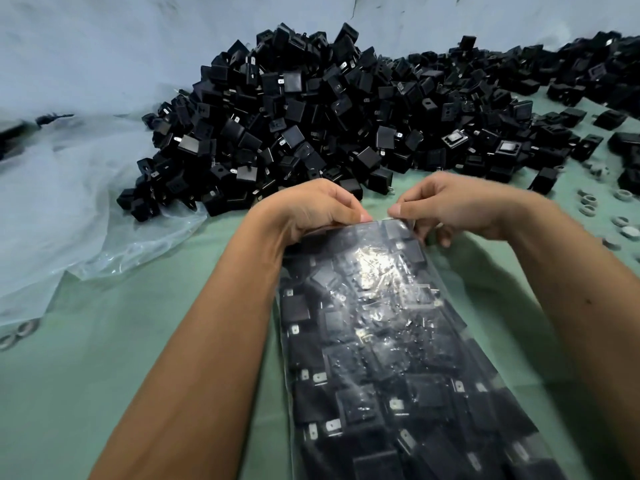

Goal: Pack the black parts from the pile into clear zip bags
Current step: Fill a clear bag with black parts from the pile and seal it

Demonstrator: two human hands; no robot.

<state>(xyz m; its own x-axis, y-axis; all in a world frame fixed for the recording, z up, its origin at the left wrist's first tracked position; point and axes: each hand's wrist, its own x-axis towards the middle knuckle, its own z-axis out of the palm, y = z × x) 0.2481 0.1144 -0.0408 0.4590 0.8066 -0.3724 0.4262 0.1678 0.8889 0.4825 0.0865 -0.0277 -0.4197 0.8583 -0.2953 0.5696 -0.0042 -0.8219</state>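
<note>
While both hands pinch its far edge, the clear plastic zip bag [398,341], filled with black box-shaped parts with metal tabs, lies lengthwise between the forearms on the green counter [138,341]. Left hand [311,209] pinches the top edge at the left corner, thumb against fingers; right hand [450,209] pinches it at the right corner. Just beyond the hands sits the large pile of loose black parts [311,116]. Crumpled clear plastic sheeting [69,202] lies left; small grey rings [623,232] lie right.
</note>
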